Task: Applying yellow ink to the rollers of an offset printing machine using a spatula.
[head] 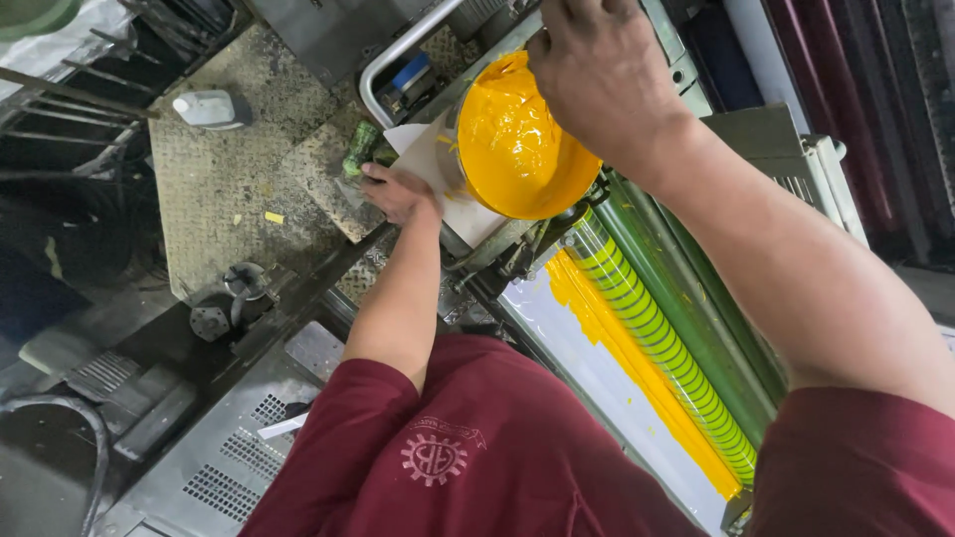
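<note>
Ink tub [517,139]: round, glossy yellow | right hand [597,70] grips rim | left hand [398,191] apparently clasps white card [433,164]

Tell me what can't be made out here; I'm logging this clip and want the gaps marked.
All in the head view:
- Right hand: fingertips cut off by the top edge, so its grip on the yellow ink can is hidden.
- Left hand: palm side hidden behind the white card it presses.
- Can: its outside is turned away.
- Green roller: lower end hidden by the red sleeve.
- White bottle: too small to identify.
</note>
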